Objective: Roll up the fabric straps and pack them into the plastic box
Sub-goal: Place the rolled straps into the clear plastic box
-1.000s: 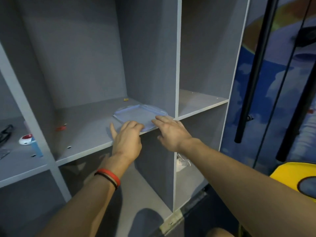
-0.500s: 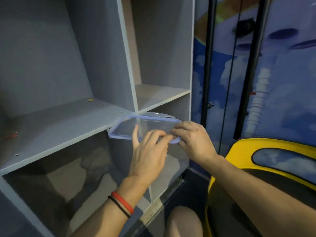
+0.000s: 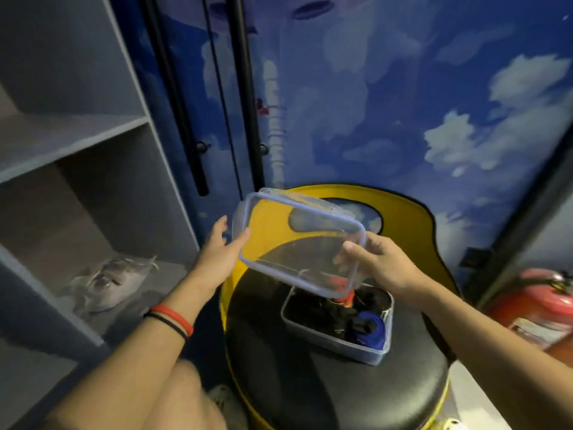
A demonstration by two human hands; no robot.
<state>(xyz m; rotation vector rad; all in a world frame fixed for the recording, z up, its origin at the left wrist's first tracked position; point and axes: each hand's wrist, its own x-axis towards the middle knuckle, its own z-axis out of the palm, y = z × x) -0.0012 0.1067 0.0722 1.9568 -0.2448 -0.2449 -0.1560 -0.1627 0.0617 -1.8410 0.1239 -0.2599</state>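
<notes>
Pinching the lid (image 3: 297, 240) by its ends, my left grip (image 3: 220, 254) and right grip (image 3: 376, 263) hold it tilted above the plastic box (image 3: 336, 341), evidently for closing.

Dim bluish light, soft blur, edges bowed.
</notes>
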